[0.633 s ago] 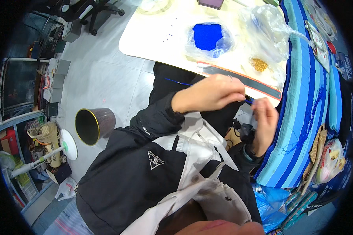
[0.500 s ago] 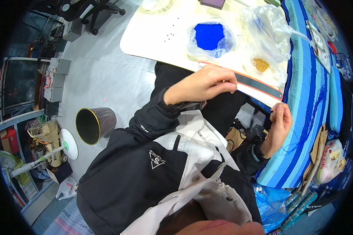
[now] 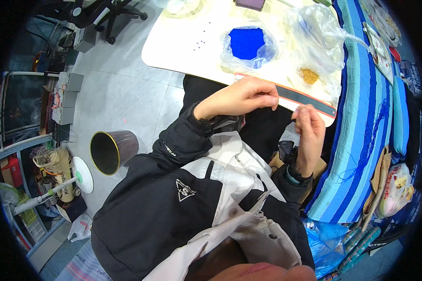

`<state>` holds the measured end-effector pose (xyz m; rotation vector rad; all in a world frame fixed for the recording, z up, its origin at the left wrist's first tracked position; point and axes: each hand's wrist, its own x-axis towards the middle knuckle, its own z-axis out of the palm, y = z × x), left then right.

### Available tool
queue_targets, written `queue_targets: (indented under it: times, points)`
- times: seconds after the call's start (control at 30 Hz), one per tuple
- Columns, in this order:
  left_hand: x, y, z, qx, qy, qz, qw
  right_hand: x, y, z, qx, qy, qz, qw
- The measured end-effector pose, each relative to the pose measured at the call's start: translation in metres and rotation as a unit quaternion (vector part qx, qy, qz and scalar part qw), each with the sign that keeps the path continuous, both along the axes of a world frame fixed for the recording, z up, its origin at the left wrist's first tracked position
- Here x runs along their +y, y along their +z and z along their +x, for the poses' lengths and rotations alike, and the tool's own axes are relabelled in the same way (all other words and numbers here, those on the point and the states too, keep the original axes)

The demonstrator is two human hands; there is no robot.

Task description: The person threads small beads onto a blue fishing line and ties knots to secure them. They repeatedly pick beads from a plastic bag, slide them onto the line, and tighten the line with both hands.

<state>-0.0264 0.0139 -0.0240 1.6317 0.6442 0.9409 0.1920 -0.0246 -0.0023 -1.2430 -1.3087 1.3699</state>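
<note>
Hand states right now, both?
Left hand: closed in a pinch; can't tell whether it holds anything.
Right hand: pinched closed too; whether anything's held can't be told.

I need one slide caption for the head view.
Left hand and right hand, apart, near a pale table with an open plastic bag of blue material.

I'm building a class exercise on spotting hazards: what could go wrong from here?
The dark strip lies along the near edge of the table, close to the left hand and right hand; a stray knock might push it off.

The bag of blue material lies open, so a bump could spill it.

The blue strands lie loose and jumbled on the striped cloth, and might tangle.
</note>
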Motion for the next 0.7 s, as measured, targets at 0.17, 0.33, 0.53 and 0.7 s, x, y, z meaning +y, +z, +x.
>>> queue_targets:
  times: [0.17,0.33,0.53,0.7]
  points:
    - [0.001,-0.007,-0.004,-0.049,-0.061,-0.208,0.975,0.012,-0.013,0.008,0.345,-0.075,0.006,0.936]
    - [-0.001,-0.009,0.000,-0.071,-0.097,-0.279,0.953,0.017,-0.019,0.014,0.429,-0.098,-0.055,0.896]
    - [-0.004,-0.003,-0.002,-0.053,-0.105,-0.313,0.942,0.016,-0.014,0.010,0.111,-0.069,0.005,0.991]
    - [-0.009,0.008,0.000,-0.052,-0.109,-0.310,0.943,0.010,-0.013,-0.015,-0.129,0.011,0.138,0.982]
